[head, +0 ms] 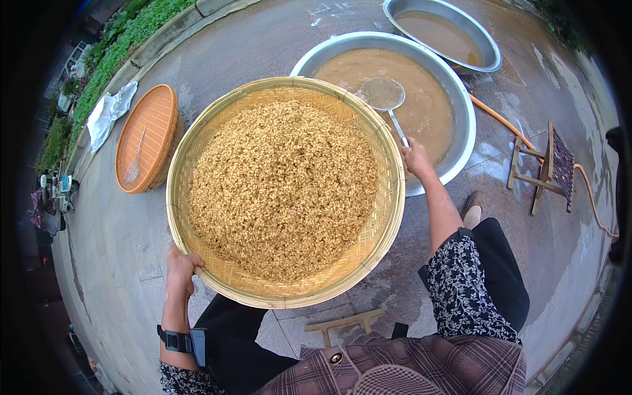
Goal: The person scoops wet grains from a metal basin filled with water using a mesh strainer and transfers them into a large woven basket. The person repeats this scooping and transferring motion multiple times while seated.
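Before me is a round woven bamboo tray [355,256] heaped with wet, golden-brown grain [284,187]. My left hand [182,269] grips its rim at the near left, thumb over the edge. With my right hand [418,157] I hold the handle of a wire-mesh skimmer [382,93]. The skimmer's round head lies over the murky brown water [429,106] in a large metal basin [465,123], close to the tray's far right rim. The tray overlaps the basin's near left part and hides it.
A second metal basin [495,61] with brown water stands beyond. On the left, an orange basket [160,111] carries another wire skimmer [132,168], near a white plastic sheet [106,116]. A small stool [545,168] and an orange hose [501,121] are at right. Another wooden stool [345,323] shows below me.
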`<state>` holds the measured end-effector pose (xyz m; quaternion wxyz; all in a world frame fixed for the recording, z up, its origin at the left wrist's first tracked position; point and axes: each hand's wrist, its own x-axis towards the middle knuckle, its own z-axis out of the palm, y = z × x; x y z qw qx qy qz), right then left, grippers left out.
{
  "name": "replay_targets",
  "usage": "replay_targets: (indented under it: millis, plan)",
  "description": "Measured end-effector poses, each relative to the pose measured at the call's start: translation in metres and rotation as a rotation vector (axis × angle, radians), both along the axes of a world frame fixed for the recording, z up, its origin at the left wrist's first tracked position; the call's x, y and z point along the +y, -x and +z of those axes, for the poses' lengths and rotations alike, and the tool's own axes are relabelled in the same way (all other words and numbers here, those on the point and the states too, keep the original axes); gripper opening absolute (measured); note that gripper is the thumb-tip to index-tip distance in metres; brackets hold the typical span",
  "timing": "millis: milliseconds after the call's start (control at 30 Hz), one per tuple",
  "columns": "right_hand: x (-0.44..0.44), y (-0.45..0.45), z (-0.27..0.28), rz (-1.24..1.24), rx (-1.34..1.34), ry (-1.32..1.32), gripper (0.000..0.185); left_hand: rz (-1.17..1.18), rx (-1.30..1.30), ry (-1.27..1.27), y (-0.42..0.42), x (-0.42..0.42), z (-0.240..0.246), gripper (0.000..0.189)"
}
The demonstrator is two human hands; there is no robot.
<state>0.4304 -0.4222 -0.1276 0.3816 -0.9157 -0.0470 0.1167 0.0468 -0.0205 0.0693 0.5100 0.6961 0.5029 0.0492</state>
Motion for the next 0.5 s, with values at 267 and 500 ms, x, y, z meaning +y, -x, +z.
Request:
replay_targets:
  millis: [267,500]
  plan:
    - [-0.021,0.105,0.012,-0.013,0.183,-0.081,0.039,-0.020,-0.015,0.007,0.004,0.005,-0.005,0.047]
    - [-0.018,0.021,0.005,-0.010,0.084,0.132,0.034,-0.084,0.059,-0.041,0.004,0.006,-0.002,0.047]
